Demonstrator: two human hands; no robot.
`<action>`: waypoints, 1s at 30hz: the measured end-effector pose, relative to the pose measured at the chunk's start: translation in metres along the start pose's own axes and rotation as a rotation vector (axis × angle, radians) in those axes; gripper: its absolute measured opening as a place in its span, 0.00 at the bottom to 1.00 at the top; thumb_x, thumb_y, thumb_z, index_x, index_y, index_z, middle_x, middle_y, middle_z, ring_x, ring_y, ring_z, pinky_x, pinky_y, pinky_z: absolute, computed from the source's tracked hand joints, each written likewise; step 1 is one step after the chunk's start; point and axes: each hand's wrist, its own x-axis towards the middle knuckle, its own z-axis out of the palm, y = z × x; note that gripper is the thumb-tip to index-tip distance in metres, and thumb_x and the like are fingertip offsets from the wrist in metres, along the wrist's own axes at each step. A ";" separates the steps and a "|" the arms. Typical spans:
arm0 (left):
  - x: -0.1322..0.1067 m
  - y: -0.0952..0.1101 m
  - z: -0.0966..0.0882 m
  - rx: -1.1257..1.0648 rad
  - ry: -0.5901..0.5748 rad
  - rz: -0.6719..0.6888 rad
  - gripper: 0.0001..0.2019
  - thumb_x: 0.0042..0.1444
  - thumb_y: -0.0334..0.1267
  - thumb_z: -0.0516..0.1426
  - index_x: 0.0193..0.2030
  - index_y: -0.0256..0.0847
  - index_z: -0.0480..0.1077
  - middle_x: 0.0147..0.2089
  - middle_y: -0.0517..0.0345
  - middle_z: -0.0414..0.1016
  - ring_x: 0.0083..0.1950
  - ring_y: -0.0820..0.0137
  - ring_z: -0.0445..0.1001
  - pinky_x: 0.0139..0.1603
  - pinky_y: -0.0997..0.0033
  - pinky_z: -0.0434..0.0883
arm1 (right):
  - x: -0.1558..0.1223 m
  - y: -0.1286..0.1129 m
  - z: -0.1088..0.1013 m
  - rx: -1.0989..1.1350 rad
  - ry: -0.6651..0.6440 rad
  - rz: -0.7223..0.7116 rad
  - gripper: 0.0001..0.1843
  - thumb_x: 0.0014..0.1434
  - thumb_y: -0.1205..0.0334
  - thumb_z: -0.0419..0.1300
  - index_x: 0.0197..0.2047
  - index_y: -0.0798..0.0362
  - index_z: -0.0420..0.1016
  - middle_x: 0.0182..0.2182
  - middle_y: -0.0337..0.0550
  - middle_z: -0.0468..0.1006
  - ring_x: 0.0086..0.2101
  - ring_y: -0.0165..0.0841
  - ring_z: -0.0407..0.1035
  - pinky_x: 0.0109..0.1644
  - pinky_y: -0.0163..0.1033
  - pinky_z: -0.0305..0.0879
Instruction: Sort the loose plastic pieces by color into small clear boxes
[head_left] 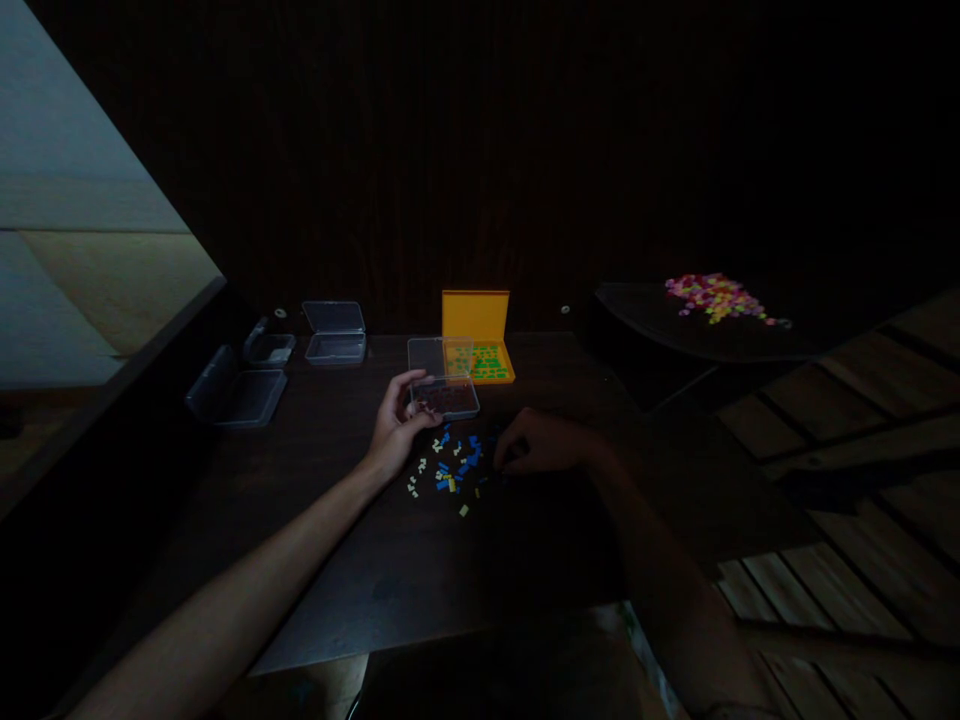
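My left hand point(399, 420) grips the left side of a clear plastic box point(455, 413), thumb in front and fingers behind. The box's lid is raised, and dark reddish small pieces lie inside. Nearer to me, several small blue bricks point(472, 458) and pale yellow bricks point(422, 464) are scattered on the dark table. My right hand point(536, 440) is at the right edge of this scatter, low over the table, with its fingers curled together. Shadow hides whatever may be between those fingertips.
Behind the clear box stands an opened orange case point(476, 315) with green pieces. Open clear boxes stand at the left, one point(336, 347) at the back and another point(251, 397) nearer. A heap of pink, purple and yellow pieces point(716, 297) lies on a dark raised surface at right.
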 end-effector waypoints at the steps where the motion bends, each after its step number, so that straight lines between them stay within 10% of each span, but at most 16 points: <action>1: 0.000 0.000 0.000 0.005 -0.005 0.005 0.29 0.38 0.27 0.65 0.50 0.44 0.67 0.53 0.57 0.71 0.49 0.67 0.72 0.49 0.66 0.71 | 0.000 0.000 0.000 0.002 -0.003 0.005 0.11 0.50 0.67 0.63 0.37 0.57 0.84 0.22 0.37 0.74 0.22 0.26 0.63 0.28 0.30 0.58; 13: -0.006 0.003 0.003 0.122 -0.121 0.084 0.31 0.43 0.35 0.67 0.54 0.46 0.62 0.59 0.52 0.66 0.40 0.72 0.76 0.43 0.66 0.75 | 0.003 -0.003 0.002 -0.039 0.056 0.026 0.10 0.51 0.66 0.64 0.38 0.56 0.83 0.22 0.37 0.75 0.23 0.26 0.64 0.29 0.29 0.57; 30: -0.021 -0.003 0.021 0.166 0.047 0.173 0.35 0.43 0.37 0.68 0.58 0.46 0.59 0.61 0.48 0.59 0.47 0.63 0.78 0.49 0.54 0.78 | 0.006 -0.002 0.006 -0.035 0.098 0.005 0.09 0.55 0.62 0.64 0.38 0.54 0.83 0.29 0.40 0.82 0.27 0.29 0.71 0.33 0.31 0.61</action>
